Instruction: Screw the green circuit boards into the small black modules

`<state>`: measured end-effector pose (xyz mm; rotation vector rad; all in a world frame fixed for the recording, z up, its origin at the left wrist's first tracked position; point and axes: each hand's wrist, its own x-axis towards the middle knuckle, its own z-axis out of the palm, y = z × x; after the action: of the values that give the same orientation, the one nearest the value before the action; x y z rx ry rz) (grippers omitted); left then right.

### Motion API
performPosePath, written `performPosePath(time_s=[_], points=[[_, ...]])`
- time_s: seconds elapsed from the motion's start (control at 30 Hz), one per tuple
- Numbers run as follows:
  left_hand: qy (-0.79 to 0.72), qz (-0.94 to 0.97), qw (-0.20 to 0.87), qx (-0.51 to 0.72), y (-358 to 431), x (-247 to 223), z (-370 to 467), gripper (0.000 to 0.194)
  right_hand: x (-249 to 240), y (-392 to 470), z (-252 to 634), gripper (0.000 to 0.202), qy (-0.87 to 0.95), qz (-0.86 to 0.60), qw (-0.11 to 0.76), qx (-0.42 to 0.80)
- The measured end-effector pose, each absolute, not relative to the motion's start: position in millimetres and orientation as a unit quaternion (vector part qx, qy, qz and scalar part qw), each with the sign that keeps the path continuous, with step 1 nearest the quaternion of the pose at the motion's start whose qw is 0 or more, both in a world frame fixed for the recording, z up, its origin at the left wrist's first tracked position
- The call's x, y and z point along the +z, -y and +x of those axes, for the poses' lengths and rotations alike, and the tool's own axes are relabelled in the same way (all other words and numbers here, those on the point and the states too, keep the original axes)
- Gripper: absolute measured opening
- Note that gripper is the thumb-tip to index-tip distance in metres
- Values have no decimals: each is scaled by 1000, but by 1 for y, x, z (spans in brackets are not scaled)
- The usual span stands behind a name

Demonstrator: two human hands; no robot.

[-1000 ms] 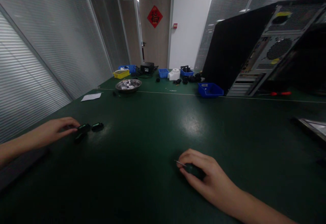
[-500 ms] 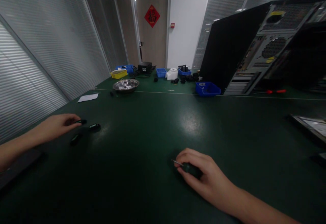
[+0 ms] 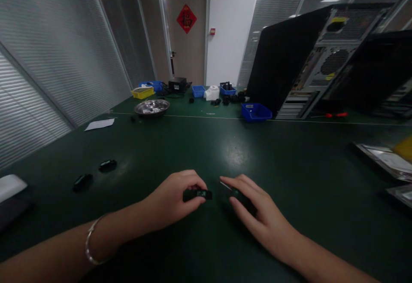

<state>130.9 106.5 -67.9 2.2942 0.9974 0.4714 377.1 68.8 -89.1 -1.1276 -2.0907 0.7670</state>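
Note:
My left hand (image 3: 172, 199) pinches a small black electronic device (image 3: 204, 194) between thumb and fingers, just above the green tabletop (image 3: 180, 145). Its label-like middle shows, while part of it is covered by the fingers. Close by on the right, my right hand (image 3: 262, 210) is curled around a screwdriver (image 3: 237, 194) with a dark green handle; the thin metal shaft points left, towards the device, without touching it. Two similar black devices (image 3: 107, 165) lie on the table at the left.
At the far end stand a metal bowl (image 3: 152, 110), a yellow tray (image 3: 143, 93), blue bins (image 3: 256, 112) and a white plastic part (image 3: 211, 93). A black computer case (image 3: 283, 59) stands at the back right. Metal-cased drives (image 3: 383, 158) lie at the right edge; a red-handled screwdriver (image 3: 336, 114) lies behind.
My left hand has carried one device from the left side to the middle, beside my right hand. The right hand keeps its hold on the screwdriver. The view has shifted slightly right.

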Motion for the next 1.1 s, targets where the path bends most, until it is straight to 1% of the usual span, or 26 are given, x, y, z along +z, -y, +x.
performPosePath(time_s=[0.1,0.2,0.3,0.47,0.67,0.87,1.1], points=[[-360,859,308,194,-107,-87,132,17,-91,-72,380,40,793,-429,324,286],[-354,852,327,204,-107,-94,127,20,-91,-74,380,37,798,-424,313,291],[-355,847,340,205,-108,-96,126,22,-89,-76,379,34,813,-415,290,287],[-352,844,344,216,-109,-98,126,15,-87,-75,376,34,836,-403,261,266],[-360,834,348,232,-108,-96,125,13,-87,-73,375,36,847,-395,252,250],[-361,824,357,251,-106,-91,125,14,-89,-72,376,36,852,-396,248,237],[-351,827,352,263,-104,-92,126,14,-89,-72,373,34,855,-397,256,213]])
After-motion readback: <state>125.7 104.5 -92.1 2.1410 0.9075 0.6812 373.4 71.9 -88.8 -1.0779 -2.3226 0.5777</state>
